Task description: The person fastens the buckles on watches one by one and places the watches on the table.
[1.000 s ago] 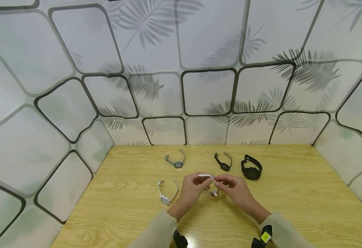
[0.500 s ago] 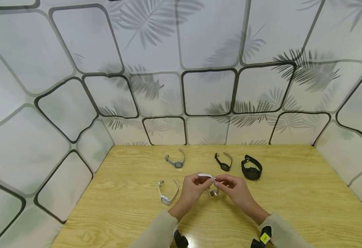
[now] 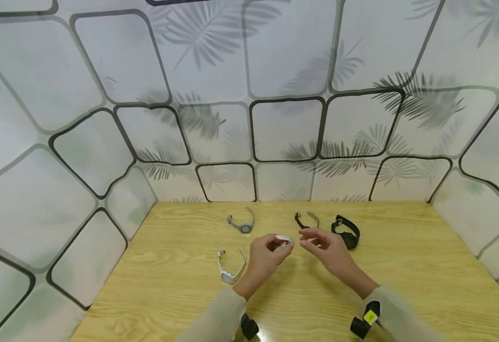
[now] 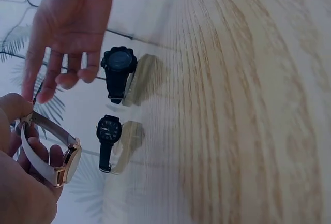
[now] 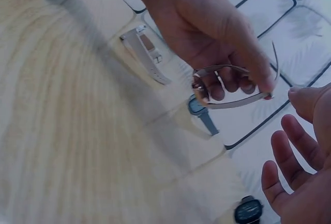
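Note:
My left hand (image 3: pixel 264 256) pinches a wristwatch (image 4: pixel 73 163) with a pale strap and a rose-gold case. Its strap ends meet at the thumb and fingertips, making a loop, and one thin tip sticks out past them in the right wrist view. Part of the strap is hidden behind the fingers. My right hand (image 3: pixel 328 249) is just to the right, apart from the watch, its fingers loosely bent and holding nothing. In the head view it overlaps a small black watch (image 4: pixel 109 129) and lies close to a bulky black sports watch (image 3: pixel 350 239).
A white watch (image 3: pixel 227 277) lies on the wooden table (image 3: pixel 159 280) left of my left hand. Farther back lies a grey watch (image 3: pixel 245 228). Patterned cloth walls (image 3: pixel 288 128) rise behind the table and at both sides.
My right hand has let go of the strap and moved slightly right and up, away from it. My left hand keeps the watch, now turned so its case no longer shows below the fingers.

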{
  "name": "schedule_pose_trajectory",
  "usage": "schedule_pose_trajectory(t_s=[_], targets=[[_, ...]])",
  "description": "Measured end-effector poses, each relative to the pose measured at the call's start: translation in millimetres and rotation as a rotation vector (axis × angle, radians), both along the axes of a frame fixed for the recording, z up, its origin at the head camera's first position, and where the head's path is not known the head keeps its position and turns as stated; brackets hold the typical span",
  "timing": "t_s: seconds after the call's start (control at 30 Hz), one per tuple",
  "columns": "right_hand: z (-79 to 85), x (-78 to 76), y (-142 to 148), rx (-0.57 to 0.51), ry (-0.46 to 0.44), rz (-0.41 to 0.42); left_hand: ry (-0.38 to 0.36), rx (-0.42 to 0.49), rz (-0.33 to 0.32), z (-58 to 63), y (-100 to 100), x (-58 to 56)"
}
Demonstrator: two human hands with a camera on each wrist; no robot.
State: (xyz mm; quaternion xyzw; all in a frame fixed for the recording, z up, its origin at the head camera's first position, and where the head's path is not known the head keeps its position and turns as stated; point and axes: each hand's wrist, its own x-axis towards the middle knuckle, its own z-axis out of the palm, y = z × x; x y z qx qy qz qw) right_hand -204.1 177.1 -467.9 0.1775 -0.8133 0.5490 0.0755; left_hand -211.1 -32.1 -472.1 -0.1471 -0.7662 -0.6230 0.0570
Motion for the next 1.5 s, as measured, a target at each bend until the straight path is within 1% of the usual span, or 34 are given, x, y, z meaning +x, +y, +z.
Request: schedule_pose_trajectory(t_s=[0.1, 0.17, 0.3, 0.43, 0.57, 0.67, 0.77, 0.93, 1.2, 1.33, 1.4, 1.5], targets=[[8.0, -4.4, 0, 0.045, 0.031, 0.022, 0.053, -0.042, 0.023, -1.2, 0, -2.0], [13.1, -6.3, -2, 0.076, 0.046, 0.052, 0.079, -0.060, 0.034, -1.7, 0, -2.7], [20.7, -10.2, -6, 0.127, 0.032, 0.116, 0.118, -0.076, 0.037, -3.0, -1, -2.9], [26.1, -12.7, -12, 0.167, 0.020, 0.162, 0.154, -0.104, 0.041, -3.8, 1, -2.2], [28.9, -13.7, -16, 0.203, 0.042, 0.186, 0.201, -0.132, 0.053, -4.6, 2, -1.6], [28.6, -14.7, -18, 0.234, 0.063, 0.180, 0.231, -0.147, 0.051, -5.4, 3, -1.4], [28.2, -15.2, -17, 0.246, 0.071, 0.166, 0.231, -0.154, 0.031, -6.1, 2, -1.4], [29.0, -14.7, -13, 0.227, 0.061, 0.143, 0.211, -0.151, -0.007, -5.8, 0, -1.6], [29.1, -13.4, -8, 0.140, 0.002, 0.117, 0.215, -0.147, -0.039, -3.8, -4, -1.0], [25.9, -13.3, -5, 0.115, 0.002, 0.103, 0.184, -0.111, -0.062, -5.4, -6, -0.1], [24.5, -13.1, -4, 0.108, 0.006, 0.088, 0.166, -0.076, -0.079, -6.4, -7, 0.6], [23.5, -12.6, -3, 0.100, 0.021, 0.070, 0.159, -0.054, -0.091, -7.7, -8, 0.8]])
